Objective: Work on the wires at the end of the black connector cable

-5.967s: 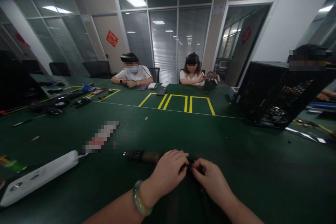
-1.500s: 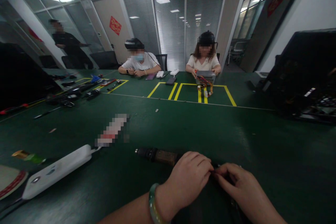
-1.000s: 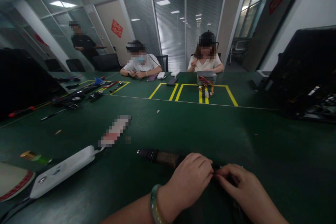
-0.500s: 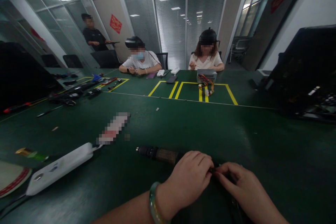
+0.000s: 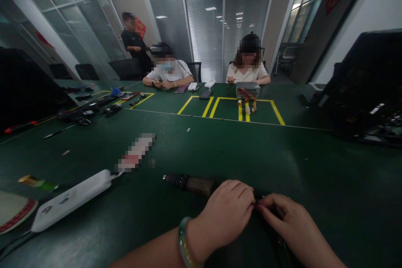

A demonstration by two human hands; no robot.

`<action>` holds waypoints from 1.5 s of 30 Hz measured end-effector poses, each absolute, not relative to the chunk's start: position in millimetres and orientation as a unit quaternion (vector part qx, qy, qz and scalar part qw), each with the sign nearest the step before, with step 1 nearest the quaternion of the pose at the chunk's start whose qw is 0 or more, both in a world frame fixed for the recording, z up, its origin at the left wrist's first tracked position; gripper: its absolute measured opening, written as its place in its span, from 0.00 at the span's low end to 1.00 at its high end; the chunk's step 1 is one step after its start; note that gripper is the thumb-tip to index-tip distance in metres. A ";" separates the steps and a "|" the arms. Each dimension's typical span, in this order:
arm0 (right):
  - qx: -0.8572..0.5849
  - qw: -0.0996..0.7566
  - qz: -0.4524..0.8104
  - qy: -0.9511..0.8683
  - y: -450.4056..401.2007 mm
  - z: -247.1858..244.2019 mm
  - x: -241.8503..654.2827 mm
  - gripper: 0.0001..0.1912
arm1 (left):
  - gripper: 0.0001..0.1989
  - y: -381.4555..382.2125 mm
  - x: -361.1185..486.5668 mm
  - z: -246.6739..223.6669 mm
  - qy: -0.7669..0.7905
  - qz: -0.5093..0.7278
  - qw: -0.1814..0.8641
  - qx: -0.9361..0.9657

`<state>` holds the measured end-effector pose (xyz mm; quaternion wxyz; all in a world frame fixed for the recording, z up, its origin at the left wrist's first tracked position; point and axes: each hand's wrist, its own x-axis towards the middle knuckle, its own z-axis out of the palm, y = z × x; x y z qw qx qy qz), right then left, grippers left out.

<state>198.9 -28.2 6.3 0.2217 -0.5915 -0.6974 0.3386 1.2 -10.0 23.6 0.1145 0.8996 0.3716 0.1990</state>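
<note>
And across goes the person in black (image 5: 135, 46), now right behind the masked co-worker (image 5: 174, 72)! Left hand (image 5: 224, 213) curls over the dark tool (image 5: 198, 186) on the green desk (image 5: 220, 150), grip hidden; right hand (image 5: 287, 222) pinches beside it, contents too small to tell. Blinds (image 5: 205, 50) fill the glass wall beyond.

a grey box (image 5: 248, 86) trailing coloured wires (image 5: 251, 102) sits before a seated person (image 5: 250, 73).

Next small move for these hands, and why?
I'd perhaps ease the right hand slightly aside for a look: it sits right by the left hand, which covers part of the brown-gripped rod; what's between them is too hidden to tell.
</note>
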 end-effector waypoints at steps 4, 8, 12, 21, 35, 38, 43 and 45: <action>-0.593 0.219 0.340 -0.696 -28.3 7.9 199.1 0.10 | 0.03 -9.7 1.5 24.1 0.371 0.198 0.119 0.899; -0.593 0.226 0.345 -0.691 -29.2 8.0 199.4 0.10 | 0.04 -9.3 1.5 23.1 0.370 0.189 0.115 0.902; -0.597 0.235 0.348 -0.683 -29.3 8.3 198.5 0.11 | 0.04 -9.2 2.5 19.6 0.370 0.184 0.102 0.905; -0.596 0.239 0.347 -0.684 -27.5 2.8 199.8 0.10 | 0.04 -9.6 4.3 21.9 0.373 0.184 0.093 0.905; -0.596 0.234 0.342 -0.688 -31.0 6.5 198.2 0.09 | 0.05 -7.6 2.9 19.0 0.369 0.218 0.146 0.892; -0.587 0.229 0.334 -0.701 -30.3 5.5 198.2 0.08 | 0.02 -5.8 2.5 17.7 0.364 0.205 0.128 0.900; -0.587 0.221 0.326 -0.708 -28.8 5.1 198.3 0.07 | 0.00 -6.4 0.9 18.8 0.356 0.202 0.121 0.904; -0.588 0.216 0.328 -0.707 -29.1 6.4 198.3 0.07 | 0.00 -7.3 0.5 19.2 0.358 0.204 0.121 0.903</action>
